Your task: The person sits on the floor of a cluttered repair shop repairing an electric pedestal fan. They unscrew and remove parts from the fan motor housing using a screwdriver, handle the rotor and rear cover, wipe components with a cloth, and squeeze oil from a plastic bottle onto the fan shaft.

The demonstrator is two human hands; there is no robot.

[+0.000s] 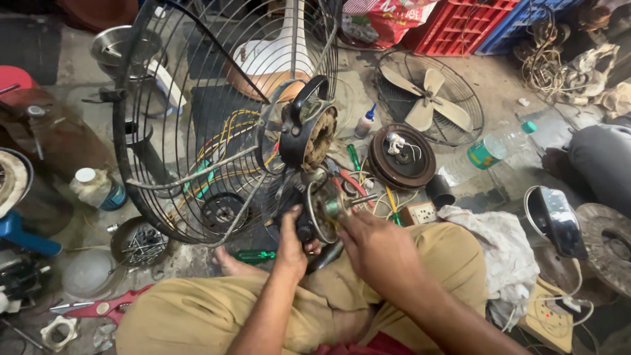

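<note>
I sit cross-legged on the floor in tan trousers with a table fan's motor assembly [322,207] in front of my lap. My left hand [294,242] grips the dark underside of the motor. My right hand [374,244] is closed on its right side, by the metal shaft sticking out. A dirty motor housing with a black handle [309,125] stands just above, fixed to a large wire fan guard [217,125] that tilts up to the left.
Around me lie a fan guard with beige blades [430,98], a round motor cover [401,156], a plastic bottle [493,152], a green screwdriver [256,255], red pliers [98,307], a white rag [503,253], a bowl of screws [139,242] and red and blue crates [467,23].
</note>
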